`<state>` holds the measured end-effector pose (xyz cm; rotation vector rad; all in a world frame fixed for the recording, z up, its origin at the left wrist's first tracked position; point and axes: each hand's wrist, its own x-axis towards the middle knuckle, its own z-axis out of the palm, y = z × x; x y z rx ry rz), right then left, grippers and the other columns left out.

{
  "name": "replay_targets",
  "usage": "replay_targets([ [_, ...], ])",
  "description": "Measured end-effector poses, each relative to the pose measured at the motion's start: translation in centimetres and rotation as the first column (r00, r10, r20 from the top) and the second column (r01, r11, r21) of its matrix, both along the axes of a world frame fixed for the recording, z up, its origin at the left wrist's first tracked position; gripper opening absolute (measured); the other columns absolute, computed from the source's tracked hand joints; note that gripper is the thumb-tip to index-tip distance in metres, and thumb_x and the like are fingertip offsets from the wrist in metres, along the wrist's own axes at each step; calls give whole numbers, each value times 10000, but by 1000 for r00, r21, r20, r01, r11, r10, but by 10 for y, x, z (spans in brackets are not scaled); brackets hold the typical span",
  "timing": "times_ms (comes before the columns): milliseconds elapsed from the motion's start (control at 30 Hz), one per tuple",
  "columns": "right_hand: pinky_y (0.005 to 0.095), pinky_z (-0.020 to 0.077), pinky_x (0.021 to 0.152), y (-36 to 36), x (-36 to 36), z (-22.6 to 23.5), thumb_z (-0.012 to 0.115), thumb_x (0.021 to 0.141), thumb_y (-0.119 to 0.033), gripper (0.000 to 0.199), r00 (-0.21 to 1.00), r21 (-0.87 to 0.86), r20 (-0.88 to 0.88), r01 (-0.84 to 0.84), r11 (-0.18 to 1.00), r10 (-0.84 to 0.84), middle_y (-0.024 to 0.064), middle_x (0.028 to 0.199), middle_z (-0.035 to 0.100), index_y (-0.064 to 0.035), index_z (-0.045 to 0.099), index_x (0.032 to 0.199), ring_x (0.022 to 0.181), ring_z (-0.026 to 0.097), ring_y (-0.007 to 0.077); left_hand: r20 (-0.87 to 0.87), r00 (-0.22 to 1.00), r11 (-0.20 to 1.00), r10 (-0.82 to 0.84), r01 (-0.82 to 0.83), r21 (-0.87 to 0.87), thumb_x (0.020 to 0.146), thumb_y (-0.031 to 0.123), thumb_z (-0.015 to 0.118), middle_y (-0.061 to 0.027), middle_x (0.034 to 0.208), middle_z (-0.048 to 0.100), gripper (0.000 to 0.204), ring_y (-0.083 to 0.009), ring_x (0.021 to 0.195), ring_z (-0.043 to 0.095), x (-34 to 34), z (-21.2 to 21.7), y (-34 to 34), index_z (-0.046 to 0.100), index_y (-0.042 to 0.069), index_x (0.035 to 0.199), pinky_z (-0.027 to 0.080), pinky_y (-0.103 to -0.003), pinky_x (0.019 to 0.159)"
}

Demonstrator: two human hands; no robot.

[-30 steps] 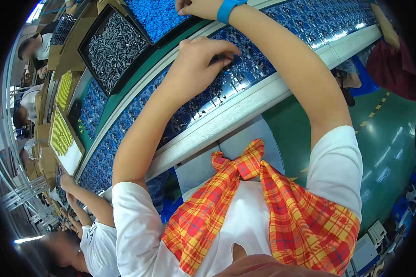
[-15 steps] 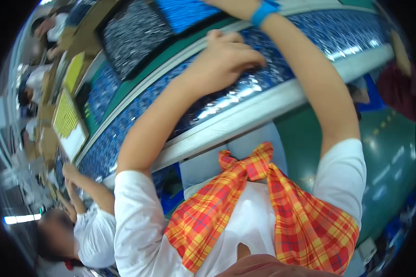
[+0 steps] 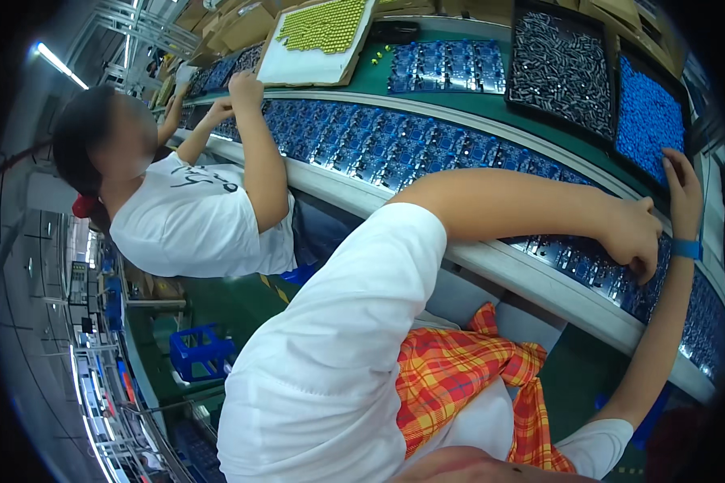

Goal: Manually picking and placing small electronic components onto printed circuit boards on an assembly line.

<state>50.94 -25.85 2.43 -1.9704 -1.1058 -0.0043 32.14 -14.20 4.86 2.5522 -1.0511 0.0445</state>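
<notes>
— Where are the two hands?

— Both at the right of the frame. The left hand (image 3: 632, 237) lies knuckles up on the row of blue circuit boards (image 3: 427, 149) running along the belt, fingers curled down onto a board; whether it pinches anything, I cannot tell.

— And the other?

— The right hand (image 3: 681, 189), with a blue wristband (image 3: 688, 249), rests open, fingers spread, at the edge of the tray of blue parts (image 3: 648, 121), upper right.

— Anything nearby?

— A tray of dark parts (image 3: 560, 68) just left of it, and a board of yellow-green pieces (image 3: 322, 28) at top centre. A co-worker in a white shirt (image 3: 189, 221) works the same belt, upper left.
</notes>
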Motion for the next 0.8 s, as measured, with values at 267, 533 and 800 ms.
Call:
replay_targets([
  [267, 253, 454, 933, -5, 14, -6, 620, 1007, -169, 227, 999, -27, -42, -29, 999, 28, 37, 1093, 685, -39, 678, 1184, 1039, 610, 118, -120, 993, 993, 16, -2, 116, 956, 170, 577, 64, 1096, 727, 312, -220, 1096, 572, 10, 13, -11, 737, 342, 1161, 319, -529, 973],
  [533, 261, 445, 965, -8, 28, -20, 616, 1013, -196, 258, 1000, -28, 8, 11, 1000, -11, 45, 1143, 669, -43, 662, 1216, 1082, 602, 131, 179, 982, 954, -59, 2, 301, 947, 162, 572, 49, 1056, 738, 316, -220, 1154, 576, -15, 10, -15, 740, 336, 1151, 328, -536, 971],
  [800, 259, 449, 956, -45, -27, 17, 610, 1018, -223, 335, 976, 199, -201, 129, 971, -88, 37, 1137, 651, -68, 632, 1314, 1053, 595, 114, 407, 901, 986, 150, -168, 9, 843, 286, 678, -6, 1129, 677, 299, -264, 1147, 587, -28, 18, 9, 742, 288, 1135, 422, -562, 925],
])
